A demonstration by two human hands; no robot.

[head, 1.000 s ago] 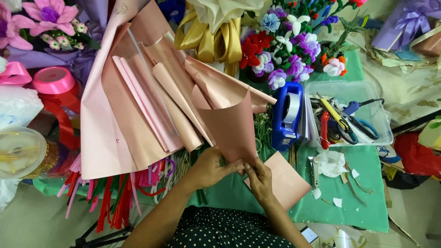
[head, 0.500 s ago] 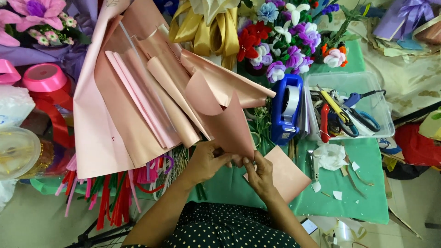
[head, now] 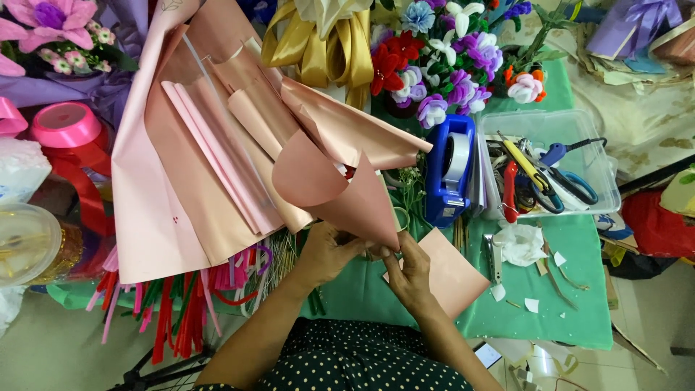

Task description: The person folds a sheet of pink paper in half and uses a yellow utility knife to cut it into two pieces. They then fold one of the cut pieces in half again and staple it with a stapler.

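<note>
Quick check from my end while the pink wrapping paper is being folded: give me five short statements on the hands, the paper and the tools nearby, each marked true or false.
1. Both hands pinch the tip of a rolled pink paper cone. True: the left hand and right hand meet at its lower point.
2. The tape dispenser is red. False: it is blue.
3. Scissors lie in a clear plastic tray. True.
4. The table cover on the right is yellow. False: it is green.
5. The artificial flowers lie in the person's lap. False: they lie at the far side of the table, beyond the dispenser.
</note>
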